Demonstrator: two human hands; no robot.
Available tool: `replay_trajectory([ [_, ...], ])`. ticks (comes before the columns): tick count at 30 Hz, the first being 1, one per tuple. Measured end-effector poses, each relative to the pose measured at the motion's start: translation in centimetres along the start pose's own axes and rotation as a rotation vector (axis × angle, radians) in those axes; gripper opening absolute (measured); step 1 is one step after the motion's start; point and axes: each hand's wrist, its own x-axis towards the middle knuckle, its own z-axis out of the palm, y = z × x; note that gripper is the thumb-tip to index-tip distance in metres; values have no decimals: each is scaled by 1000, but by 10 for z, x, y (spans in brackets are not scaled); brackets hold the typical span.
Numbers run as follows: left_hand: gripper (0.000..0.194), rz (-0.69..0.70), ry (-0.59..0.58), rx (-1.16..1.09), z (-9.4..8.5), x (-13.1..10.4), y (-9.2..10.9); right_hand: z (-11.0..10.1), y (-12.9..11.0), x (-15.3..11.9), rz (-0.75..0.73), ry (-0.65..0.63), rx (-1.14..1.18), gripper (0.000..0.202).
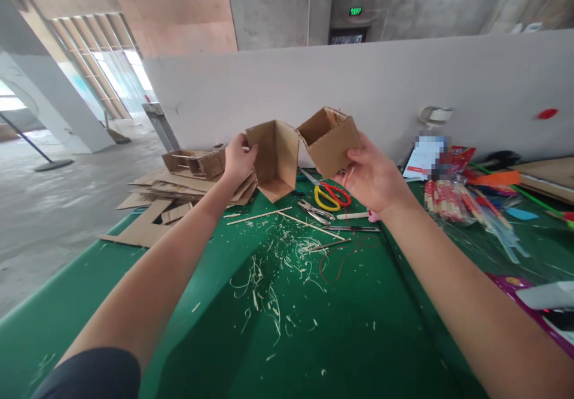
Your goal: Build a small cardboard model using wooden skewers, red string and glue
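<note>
My left hand (241, 155) grips the left edge of an open cardboard piece (274, 160) with its inner walls facing me. A smaller cardboard box (332, 148), tilted with its open top to the upper left, is held at its right side by my right hand (372, 171). Red string shows at the box's top, and more red string (343, 261) lies on the table below. Both cardboard pieces are raised above the far part of the table, with their near corners close together; whether they touch I cannot tell.
On the green table (341, 327) lie scissors (329, 197), pliers (316, 212), a cutter (354, 229), thin sticks (309, 227) and shavings. Stacked cardboard (179, 183) is at the left; a phone (424, 157) and packaged sticks (452, 201) are at the right, before a white partition (359, 82).
</note>
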Motion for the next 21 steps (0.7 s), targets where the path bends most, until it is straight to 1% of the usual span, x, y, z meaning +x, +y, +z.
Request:
replay_trajectory([
  [4, 10, 33, 85, 26, -8, -11, 17, -2, -3, -2, 79, 82, -11, 57],
  [6, 8, 71, 105, 83, -14, -22, 29, -2, -5, -4, 112, 73, 50, 55],
  [8, 10, 74, 79, 168, -23, -38, 43, -1, -7, -6, 112, 32, 138, 54],
  [10, 16, 79, 33, 288, -34, -58, 56, 2, -10, -7, 101, 9, 180, 55],
  [11, 18, 87, 24, 329, -39, -69, 61, 3, -12, -7, 102, 14, 175, 58],
  [13, 21, 98, -28, 387, -52, -87, 68, 5, -13, -6, 118, 41, 143, 64],
  [14, 21, 107, -55, 416, -58, -95, 69, 5, -12, -6, 125, 62, 128, 66],
  [16, 24, 105, -73, 476, -71, -107, 69, 0, -8, -3, 128, 113, 109, 66],
  [18, 24, 75, -50, 505, -83, -114, 64, -9, 3, 0, 124, 164, 41, 65],
  [19, 24, 50, -23, 514, -88, -117, 61, -14, 11, 2, 125, 191, -32, 65],
  [21, 27, 9, 47, 524, -93, -121, 56, -24, 31, 4, 126, 225, -275, 65],
])
